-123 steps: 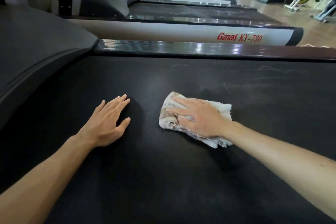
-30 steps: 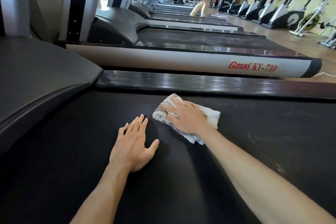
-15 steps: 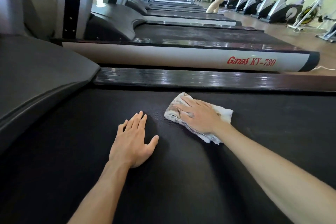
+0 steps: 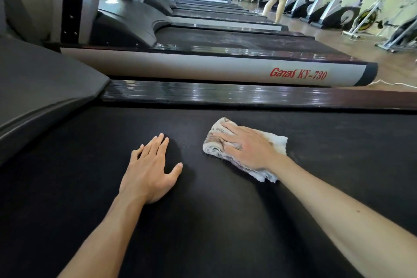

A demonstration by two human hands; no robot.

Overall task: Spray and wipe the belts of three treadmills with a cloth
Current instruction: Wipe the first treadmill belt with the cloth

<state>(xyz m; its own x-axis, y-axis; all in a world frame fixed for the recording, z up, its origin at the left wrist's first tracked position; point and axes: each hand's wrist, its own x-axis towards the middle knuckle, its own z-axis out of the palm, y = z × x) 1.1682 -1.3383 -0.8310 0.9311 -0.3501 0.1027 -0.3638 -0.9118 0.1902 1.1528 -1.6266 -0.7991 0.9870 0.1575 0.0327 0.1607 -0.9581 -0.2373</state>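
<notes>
Black belt [image 4: 225, 221], both hands flat: left [image 4: 150, 170] bare, right [image 4: 247, 148] on cloth [image 4: 279, 142], seemingly short of rail [image 4: 225, 93].

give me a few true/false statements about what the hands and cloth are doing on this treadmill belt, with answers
1. The right hand presses the cloth flat on the belt. True.
2. The left hand holds a spray bottle. False: it rests flat on the belt, holding nothing.
3. The cloth lies to the right of the left hand. True.
4. The cloth sits on the glossy side rail. False: it lies on the belt, short of the rail.
5. The neighbouring treadmill carries red lettering on its side. True.
</notes>
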